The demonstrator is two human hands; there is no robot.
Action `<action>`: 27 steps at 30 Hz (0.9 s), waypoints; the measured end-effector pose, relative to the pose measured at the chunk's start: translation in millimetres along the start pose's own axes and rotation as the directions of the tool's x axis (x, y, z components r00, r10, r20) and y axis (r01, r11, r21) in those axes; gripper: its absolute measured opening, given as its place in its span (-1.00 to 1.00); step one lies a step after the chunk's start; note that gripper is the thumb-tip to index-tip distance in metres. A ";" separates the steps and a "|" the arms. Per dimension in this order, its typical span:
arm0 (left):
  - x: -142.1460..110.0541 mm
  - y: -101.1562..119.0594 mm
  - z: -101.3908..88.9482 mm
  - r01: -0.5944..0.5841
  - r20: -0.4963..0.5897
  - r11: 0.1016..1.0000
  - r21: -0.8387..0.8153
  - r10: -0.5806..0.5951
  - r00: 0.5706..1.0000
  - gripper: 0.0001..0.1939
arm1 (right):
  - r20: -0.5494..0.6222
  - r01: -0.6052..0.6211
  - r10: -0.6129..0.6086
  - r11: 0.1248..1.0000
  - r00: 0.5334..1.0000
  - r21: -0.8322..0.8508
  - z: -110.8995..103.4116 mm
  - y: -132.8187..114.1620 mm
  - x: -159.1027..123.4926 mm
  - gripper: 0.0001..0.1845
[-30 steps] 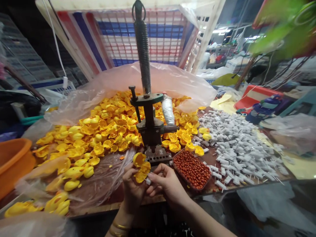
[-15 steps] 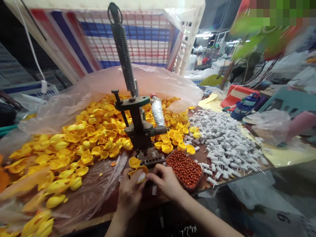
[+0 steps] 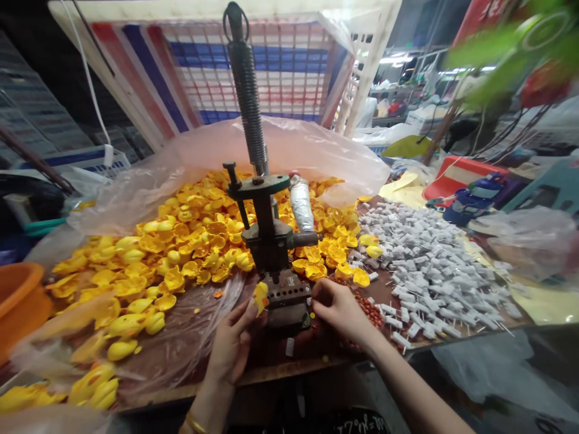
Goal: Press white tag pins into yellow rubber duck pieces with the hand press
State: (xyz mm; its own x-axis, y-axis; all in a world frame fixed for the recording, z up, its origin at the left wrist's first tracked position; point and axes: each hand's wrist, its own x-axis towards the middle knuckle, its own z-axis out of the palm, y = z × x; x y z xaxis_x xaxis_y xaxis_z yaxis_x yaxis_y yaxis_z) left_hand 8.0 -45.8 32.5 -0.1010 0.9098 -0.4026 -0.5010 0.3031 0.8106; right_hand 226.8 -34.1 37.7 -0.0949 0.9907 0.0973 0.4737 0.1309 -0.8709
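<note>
the left hand (image 3: 233, 346) pinches a yellow shell piece (image 3: 261, 298) just beside the press (image 3: 271, 248); a loose pinch could drop it. the right hand (image 3: 339, 310) has curled fingers; whether they hold anything, i cannot tell. its wrist partly hides the red beads (image 3: 371, 312), so a low sweep might scatter them. one loose white piece (image 3: 290, 346) near the tabletop (image 3: 266, 351) edge could get knocked off.

We get both hands bare, left hand (image 3: 233, 346) and right hand (image 3: 339, 310), forearms (image 3: 407, 386) uncovered as far as they show. Gold-coloured bangle (image 3: 195, 423), shiny and slim, on the left forearm. At the lap we note dark clothing (image 3: 321, 427) with white lettering (image 3: 362, 424), too cropped for us to read.
</note>
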 end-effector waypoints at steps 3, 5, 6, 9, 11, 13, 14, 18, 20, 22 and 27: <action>-4.8 -0.4 7.8 0.031 0.031 0.998 -0.057 -0.029 0.999 -0.58 | 0.046 0.031 -0.053 0.926 0.998 0.377 30.0 -19.7 -3.8 -0.91; -6.4 -2.2 10.3 0.025 0.036 0.997 -0.067 -0.023 0.999 -0.60 | 0.058 -0.003 -0.031 0.859 0.998 0.511 47.3 -26.5 -5.4 -0.90; -6.8 -3.2 10.8 0.022 0.035 0.997 -0.069 -0.020 0.999 -0.59 | 0.059 -0.019 -0.016 0.832 0.998 0.554 53.5 -28.2 -5.8 -0.89; -6.6 -5.8 10.0 0.012 0.022 0.997 -0.077 -0.010 1.000 -0.57 | 0.063 -0.051 0.014 0.773 0.998 0.632 62.0 -29.2 -6.2 -0.89; -5.7 -7.3 9.1 0.009 0.030 0.996 -0.084 -0.007 1.000 -0.57 | 0.079 -0.066 0.019 0.757 0.997 0.650 62.4 -28.8 -6.3 -0.90; -5.1 -8.5 8.6 0.004 0.040 0.996 -0.090 -0.001 0.999 -0.60 | 0.077 -0.068 0.024 0.770 0.997 0.635 61.8 -28.2 -6.2 -0.90; -5.1 -8.6 8.5 0.001 0.047 0.996 -0.093 0.004 0.999 -0.61 | 0.070 -0.068 0.032 0.780 0.997 0.622 61.6 -27.6 -6.1 -0.91; -7.4 -4.7 7.7 0.037 0.124 0.998 -0.060 -0.029 0.992 -0.64 | 0.052 -0.103 0.089 0.802 0.995 0.589 59.2 -23.6 -2.8 -0.89; -7.9 -0.4 6.1 0.071 0.155 0.997 -0.005 -0.069 0.985 -0.61 | 0.052 -0.094 0.079 0.834 0.996 0.543 56.6 -21.1 1.0 -0.89; -5.6 3.7 3.9 0.067 0.158 0.996 0.054 -0.075 0.985 -0.59 | 0.025 0.002 -0.014 0.908 1.000 0.419 54.5 -18.9 7.1 -0.93; 17.3 7.5 2.8 -0.067 0.164 0.968 0.242 0.027 0.986 -0.55 | 0.006 0.236 -0.239 0.954 0.971 -0.184 62.1 -16.8 29.3 -0.89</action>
State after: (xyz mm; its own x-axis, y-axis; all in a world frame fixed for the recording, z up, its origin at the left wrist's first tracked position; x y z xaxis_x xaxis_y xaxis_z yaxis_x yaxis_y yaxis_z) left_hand 4.9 -27.0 32.8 0.0274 0.9518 -0.3054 -0.2704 0.3012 0.9144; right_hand 161.7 -9.5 25.2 -0.2104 0.9304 0.3000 0.5904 0.3655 -0.7196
